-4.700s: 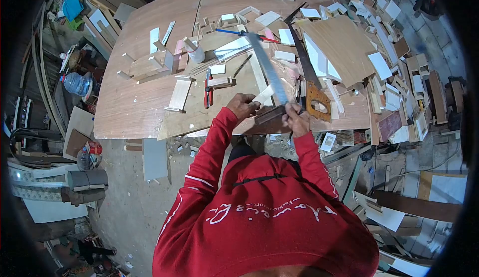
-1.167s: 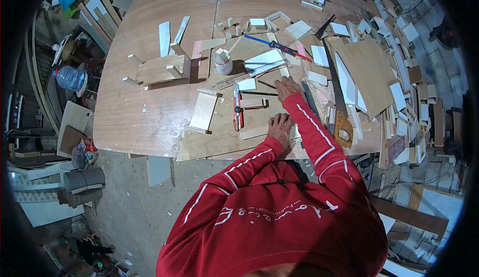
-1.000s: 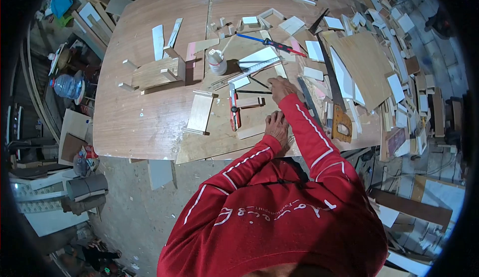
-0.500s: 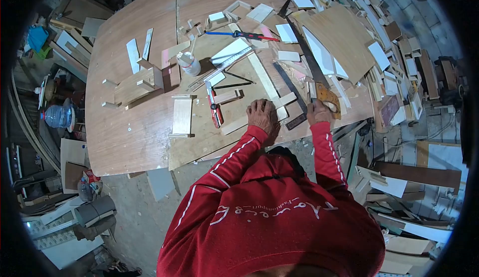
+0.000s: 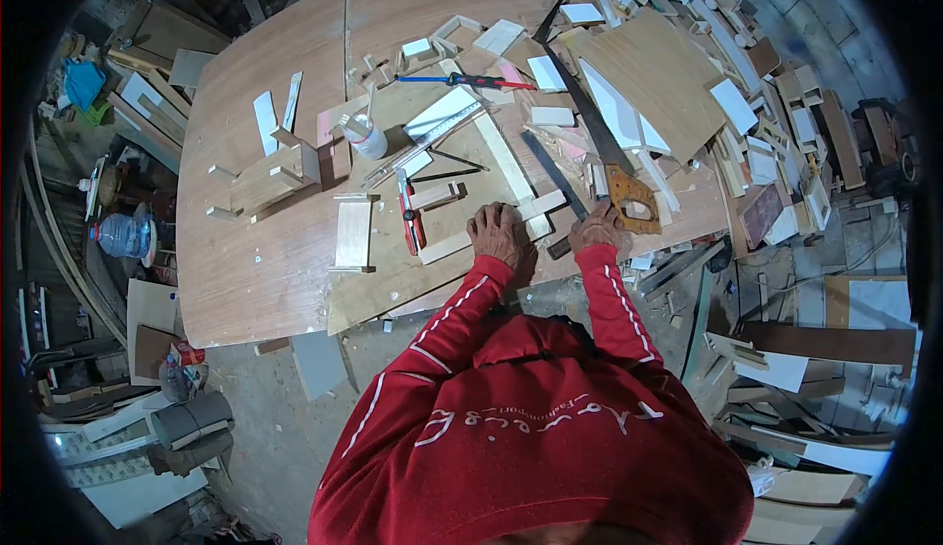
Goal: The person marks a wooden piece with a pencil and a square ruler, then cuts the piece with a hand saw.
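My left hand (image 5: 499,235) presses down with curled fingers on a narrow pale wooden strip (image 5: 447,246) near the table's front edge. Beside it, a short pale piece (image 5: 543,204) crosses a longer light strip (image 5: 505,157). My right hand (image 5: 597,230) is closed at the lower end of a dark flat bar (image 5: 553,174); its fingertips and exact hold are hard to make out. Just right of that hand lies a handsaw with a brown wooden handle (image 5: 631,199). A red utility knife (image 5: 411,216) lies left of my left hand.
A small wooden stool-like piece (image 5: 270,180) lies on the table (image 5: 236,290) at left, near a white glue container (image 5: 366,139). A flat wooden piece (image 5: 353,234) sits in front. Thin panels (image 5: 653,79) and offcuts pile up at right; a blue-red tool (image 5: 467,81) lies behind.
My right hand has shifted left, from beside the saw handle to the lower end of the dark bar. My left hand remains on the strip. The whole view has shifted slightly.
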Demonstrator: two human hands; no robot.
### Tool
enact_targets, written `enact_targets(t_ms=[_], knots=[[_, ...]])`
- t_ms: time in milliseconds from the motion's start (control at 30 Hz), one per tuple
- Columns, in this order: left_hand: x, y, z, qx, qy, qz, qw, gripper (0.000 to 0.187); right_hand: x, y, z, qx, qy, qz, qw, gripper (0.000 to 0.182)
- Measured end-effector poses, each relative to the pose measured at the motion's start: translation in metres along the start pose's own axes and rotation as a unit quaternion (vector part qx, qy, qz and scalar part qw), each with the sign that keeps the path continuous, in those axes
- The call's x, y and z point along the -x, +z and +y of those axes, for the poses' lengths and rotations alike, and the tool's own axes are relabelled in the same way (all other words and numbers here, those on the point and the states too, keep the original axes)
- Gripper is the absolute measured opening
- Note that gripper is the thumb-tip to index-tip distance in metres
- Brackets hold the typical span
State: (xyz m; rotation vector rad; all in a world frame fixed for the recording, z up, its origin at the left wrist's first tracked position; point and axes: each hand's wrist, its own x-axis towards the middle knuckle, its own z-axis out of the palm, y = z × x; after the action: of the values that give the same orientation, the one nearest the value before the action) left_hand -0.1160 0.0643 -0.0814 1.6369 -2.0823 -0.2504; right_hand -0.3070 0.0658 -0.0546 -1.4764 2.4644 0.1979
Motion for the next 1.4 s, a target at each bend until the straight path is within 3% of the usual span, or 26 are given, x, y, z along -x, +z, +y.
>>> enact_targets(t_ms=[133, 200, 300, 400, 633, 733, 800, 833, 867, 933, 967, 1000, 1067, 1200, 1267, 1333, 1400], knots=[[0.0, -0.001, 0.0, 0.005, 0.003, 0.003, 1.0, 0.043, 0.006, 0.0, -0.004, 0.0, -0.002, 0.072, 0.997, 0.082], [-0.001, -0.001, -0.001, 0.008, 0.005, 0.008, 1.0, 0.043, 0.01, -0.009, -0.005, -0.006, 0.011, -0.004, 1.0, 0.083], [-0.001, 0.004, 0.0, 0.017, -0.007, 0.014, 1.0, 0.044, 0.004, -0.003, -0.003, -0.071, 0.036, -0.027, 0.996, 0.082], [-0.001, 0.004, -0.002, 0.008, -0.019, 0.001, 1.0, 0.044, 0.003, 0.007, -0.005, -0.092, 0.043, 0.036, 0.994, 0.081], [-0.008, -0.007, -0.004, 0.006, 0.004, -0.031, 0.999, 0.041, 0.005, 0.002, -0.004, -0.064, 0.082, 0.035, 0.994, 0.083], [-0.009, 0.0, -0.01, 0.032, 0.003, -0.014, 0.999, 0.04, 0.002, -0.005, 0.001, -0.045, 0.061, 0.036, 0.996, 0.077], [-0.009, -0.001, -0.012, 0.037, 0.001, -0.027, 0.999, 0.041, 0.011, -0.037, 0.0, -0.063, 0.077, -0.057, 0.993, 0.068], [-0.01, -0.002, -0.012, 0.04, -0.004, -0.042, 0.998, 0.042, 0.005, -0.014, 0.011, -0.065, 0.054, 0.051, 0.995, 0.052], [-0.011, -0.003, -0.013, 0.04, -0.006, -0.041, 0.998, 0.042, -0.003, 0.004, 0.028, -0.064, 0.052, 0.051, 0.995, 0.052], [-0.012, -0.004, -0.012, 0.033, -0.018, -0.072, 0.997, 0.042, -0.016, 0.023, 0.06, -0.295, -0.018, 0.038, 0.955, 0.046], [-0.013, -0.006, -0.011, 0.034, -0.017, -0.073, 0.997, 0.042, -0.028, 0.034, 0.077, -0.285, 0.001, -0.035, 0.958, 0.039], [-0.013, -0.007, -0.01, 0.038, -0.012, -0.066, 0.997, 0.041, -0.021, 0.026, 0.077, -0.284, 0.002, -0.036, 0.958, 0.039], [-0.011, -0.01, -0.01, 0.042, -0.009, -0.061, 0.997, 0.041, 0.009, -0.015, 0.076, -0.522, 0.09, -0.031, 0.848, 0.031], [-0.014, -0.014, -0.011, 0.073, -0.016, -0.058, 0.996, 0.042, 0.024, -0.062, 0.074, -0.507, 0.058, 0.002, 0.86, 0.029], [-0.017, -0.015, -0.014, 0.095, -0.022, -0.058, 0.994, 0.043, 0.001, -0.044, 0.069, -0.514, 0.04, -0.009, 0.857, 0.028], [-0.022, -0.017, -0.019, 0.137, -0.012, -0.08, 0.987, 0.044, -0.027, -0.029, 0.044, -0.555, -0.058, 0.012, 0.83, 0.027], [-0.023, -0.016, -0.025, 0.204, -0.016, -0.035, 0.978, 0.044, -0.023, -0.052, -0.004, -0.62, -0.079, -0.051, 0.779, 0.027]])
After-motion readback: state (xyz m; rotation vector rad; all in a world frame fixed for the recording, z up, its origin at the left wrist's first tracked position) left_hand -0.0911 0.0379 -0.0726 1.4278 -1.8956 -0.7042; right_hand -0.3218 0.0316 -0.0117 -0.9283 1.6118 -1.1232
